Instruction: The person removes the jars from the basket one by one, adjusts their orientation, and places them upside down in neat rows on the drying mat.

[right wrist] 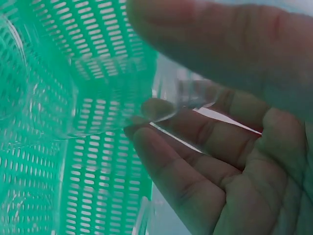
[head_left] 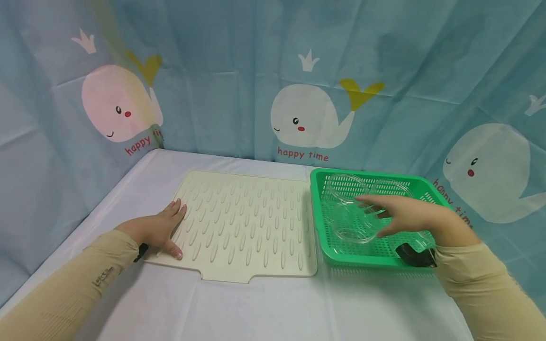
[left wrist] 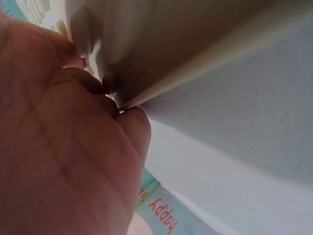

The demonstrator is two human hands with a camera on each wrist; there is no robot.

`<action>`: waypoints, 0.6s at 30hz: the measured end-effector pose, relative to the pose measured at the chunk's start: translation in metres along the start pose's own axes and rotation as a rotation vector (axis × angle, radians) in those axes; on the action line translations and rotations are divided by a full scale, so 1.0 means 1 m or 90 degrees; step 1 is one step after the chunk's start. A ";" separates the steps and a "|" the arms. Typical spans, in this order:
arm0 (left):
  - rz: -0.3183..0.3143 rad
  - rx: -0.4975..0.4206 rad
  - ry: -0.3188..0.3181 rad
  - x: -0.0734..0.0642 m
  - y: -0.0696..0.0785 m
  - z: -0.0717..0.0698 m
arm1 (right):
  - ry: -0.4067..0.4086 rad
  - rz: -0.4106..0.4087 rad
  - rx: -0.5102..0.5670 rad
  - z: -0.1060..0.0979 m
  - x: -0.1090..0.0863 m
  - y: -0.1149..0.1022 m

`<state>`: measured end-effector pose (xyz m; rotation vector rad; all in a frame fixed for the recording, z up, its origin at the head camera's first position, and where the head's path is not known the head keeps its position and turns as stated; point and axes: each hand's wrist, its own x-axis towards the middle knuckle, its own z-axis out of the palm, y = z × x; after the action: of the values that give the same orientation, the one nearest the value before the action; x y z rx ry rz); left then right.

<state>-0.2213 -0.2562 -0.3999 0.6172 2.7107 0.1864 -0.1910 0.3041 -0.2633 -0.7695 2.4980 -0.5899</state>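
My left hand [head_left: 159, 229] rests at the left edge of a cream drainboard [head_left: 256, 227] with rows of raised oval ridges and a spout at the front. Its fingers are spread, and the left wrist view shows fingertips against the board's edge. Over a green slotted basket [head_left: 317, 218] reaches my right hand [head_left: 405, 215], thumb and fingers apart. They stand beside the rim of a clear round container [head_left: 354, 232] in the basket. Close up, clear material [right wrist: 166, 90] shows between the thumb and fingers. Whether they touch it I cannot tell.
More clear round containers [head_left: 347, 180] lie in the basket, partly hidden by my right hand. The basket stands just right of the drainboard on a white cloth [head_left: 281, 308]. A blue curtain [head_left: 222, 94] printed with whales hangs behind and at both sides.
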 end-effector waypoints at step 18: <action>-0.001 -0.008 0.007 0.001 -0.003 0.003 | -0.082 0.011 0.078 0.005 0.023 0.018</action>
<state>-0.2221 -0.2582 -0.4032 0.6129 2.7178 0.2066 -0.2131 0.3023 -0.2836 -0.7166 2.3259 -0.6588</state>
